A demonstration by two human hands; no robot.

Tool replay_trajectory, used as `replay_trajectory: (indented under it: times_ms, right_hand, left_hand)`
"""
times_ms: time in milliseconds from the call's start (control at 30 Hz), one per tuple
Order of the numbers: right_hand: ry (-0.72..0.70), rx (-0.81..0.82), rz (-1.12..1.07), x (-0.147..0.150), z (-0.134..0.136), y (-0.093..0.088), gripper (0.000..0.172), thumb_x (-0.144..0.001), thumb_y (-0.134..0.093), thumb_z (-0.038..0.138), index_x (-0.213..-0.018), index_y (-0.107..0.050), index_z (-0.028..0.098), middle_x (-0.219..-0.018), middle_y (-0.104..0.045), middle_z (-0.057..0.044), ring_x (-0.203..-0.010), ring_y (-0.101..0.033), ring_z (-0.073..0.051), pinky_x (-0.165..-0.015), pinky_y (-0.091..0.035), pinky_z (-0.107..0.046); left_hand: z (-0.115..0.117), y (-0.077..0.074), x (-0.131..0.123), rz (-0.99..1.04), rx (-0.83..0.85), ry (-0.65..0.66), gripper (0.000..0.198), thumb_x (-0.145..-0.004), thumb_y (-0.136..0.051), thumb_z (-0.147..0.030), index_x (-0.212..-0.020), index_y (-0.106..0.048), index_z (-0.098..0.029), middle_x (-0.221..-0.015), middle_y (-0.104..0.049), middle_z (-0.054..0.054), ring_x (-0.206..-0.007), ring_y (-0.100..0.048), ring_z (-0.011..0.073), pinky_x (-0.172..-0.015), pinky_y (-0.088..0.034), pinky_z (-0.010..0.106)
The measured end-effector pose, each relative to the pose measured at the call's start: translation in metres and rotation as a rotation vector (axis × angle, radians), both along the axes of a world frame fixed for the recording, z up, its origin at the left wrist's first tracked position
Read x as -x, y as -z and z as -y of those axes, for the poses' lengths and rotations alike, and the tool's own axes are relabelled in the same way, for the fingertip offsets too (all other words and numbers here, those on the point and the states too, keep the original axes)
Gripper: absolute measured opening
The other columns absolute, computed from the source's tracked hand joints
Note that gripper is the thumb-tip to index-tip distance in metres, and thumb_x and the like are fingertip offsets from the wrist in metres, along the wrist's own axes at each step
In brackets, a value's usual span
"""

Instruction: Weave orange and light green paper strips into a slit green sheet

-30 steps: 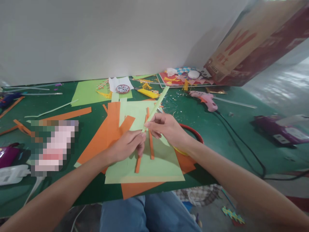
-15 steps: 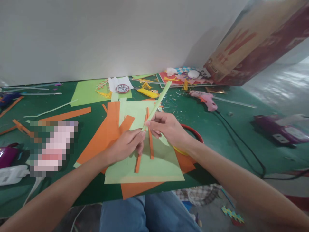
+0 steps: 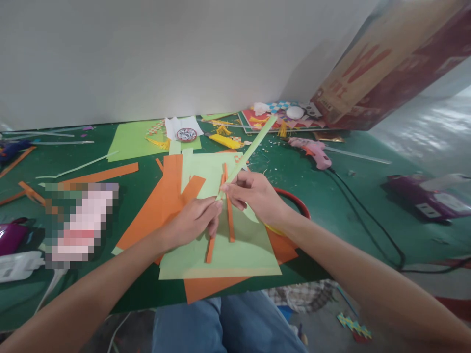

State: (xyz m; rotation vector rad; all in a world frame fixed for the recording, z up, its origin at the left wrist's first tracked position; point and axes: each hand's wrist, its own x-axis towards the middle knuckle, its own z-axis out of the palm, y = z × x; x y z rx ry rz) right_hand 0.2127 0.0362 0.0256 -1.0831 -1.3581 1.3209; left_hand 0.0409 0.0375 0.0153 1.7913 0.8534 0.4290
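A narrow light-green paper strip (image 3: 253, 146) slants up and to the right from between my two hands. My left hand (image 3: 200, 215) pinches its lower end, and my right hand (image 3: 250, 192) grips it just above with thumb and fingers. Beneath them lies a light-green paper sheet (image 3: 243, 255). On that sheet, an orange paper strip (image 3: 230, 223) runs under my right fingers, and a shorter orange strip (image 3: 210, 252) shows below my left hand. Larger orange paper pieces (image 3: 147, 215) lie to the left, partly under the green sheet.
A yellow utility knife (image 3: 225, 141) lies behind the papers. To the right are a pink glue gun (image 3: 312, 152) with a black cord (image 3: 364, 211), scissors with a red handle (image 3: 294, 198) partly under my right arm, and a purple power socket (image 3: 429, 198). A paper bag (image 3: 382, 63) leans at back right.
The free end of the light-green strip has swung to the right and slightly up. Both hands stay in nearly the same place, still pinching it.
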Motion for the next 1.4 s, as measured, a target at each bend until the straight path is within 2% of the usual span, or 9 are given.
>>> replay_trajectory:
  times_ms: [267, 500, 733, 1067, 1300, 1400]
  right_hand:
    - [-0.093, 0.025, 0.013, 0.0012, 0.0000, 0.0036, 0.032, -0.070, -0.071, 0.038, -0.059, -0.050, 0.016, -0.040, -0.045, 0.007, -0.038, -0.040, -0.005, -0.040, -0.029, -0.021]
    - [-0.015, 0.006, -0.025, 0.0005, -0.0003, 0.0033, 0.033, -0.068, -0.072, 0.037, -0.057, -0.049, 0.016, -0.038, -0.044, 0.008, -0.036, -0.038, -0.005, -0.039, -0.027, -0.021]
    - [-0.086, 0.000, 0.054, 0.0003, -0.0004, 0.0038, 0.031, -0.071, -0.069, 0.038, -0.060, -0.051, 0.015, -0.040, -0.046, 0.007, -0.038, -0.041, -0.005, -0.041, -0.029, -0.021]
    - [-0.010, 0.026, 0.027, 0.0008, 0.0004, -0.0015, 0.034, -0.068, -0.072, 0.039, -0.058, -0.049, 0.016, -0.039, -0.045, 0.007, -0.037, -0.039, -0.006, -0.041, -0.029, -0.022]
    - [-0.087, 0.032, 0.048, 0.0002, 0.0002, 0.0001, 0.032, -0.068, -0.072, 0.036, -0.059, -0.051, 0.015, -0.041, -0.046, 0.006, -0.038, -0.042, -0.006, -0.041, -0.029, -0.021]
    - [-0.055, 0.006, 0.049, -0.0011, -0.0001, 0.0007, 0.031, -0.070, -0.071, 0.036, -0.059, -0.050, 0.015, -0.041, -0.047, 0.006, -0.039, -0.042, -0.006, -0.041, -0.030, -0.021]
  left_hand:
    - [-0.0004, -0.0004, -0.0003, -0.011, 0.008, -0.008, 0.041, -0.095, -0.028, -0.034, -0.060, -0.042, -0.018, -0.052, -0.054, -0.003, -0.051, -0.053, 0.0096, -0.055, -0.041, 0.023]
    - [-0.0005, -0.0028, -0.0011, 0.012, 0.032, -0.026, 0.041, -0.095, -0.029, -0.036, -0.061, -0.042, -0.019, -0.052, -0.055, -0.003, -0.052, -0.055, 0.0098, -0.057, -0.042, 0.023]
    - [-0.0003, -0.0039, -0.0012, 0.000, 0.013, -0.028, 0.037, -0.094, -0.029, -0.033, -0.062, -0.041, -0.019, -0.052, -0.055, -0.003, -0.052, -0.055, 0.0099, -0.056, -0.041, 0.023]
    - [0.0001, -0.0052, -0.0010, -0.003, -0.022, -0.026, 0.043, -0.095, -0.028, -0.036, -0.059, -0.043, -0.018, -0.053, -0.055, -0.002, -0.052, -0.055, 0.0097, -0.056, -0.041, 0.022]
    - [-0.0007, -0.0032, -0.0009, -0.006, -0.021, -0.037, 0.036, -0.094, -0.030, -0.034, -0.064, -0.041, -0.019, -0.053, -0.055, -0.004, -0.050, -0.054, 0.0095, -0.054, -0.041, 0.022]
    - [-0.0010, -0.0039, -0.0015, -0.013, -0.040, -0.037, 0.038, -0.095, -0.029, -0.035, -0.062, -0.042, -0.019, -0.052, -0.055, -0.004, -0.050, -0.054, 0.0097, -0.054, -0.041, 0.022]
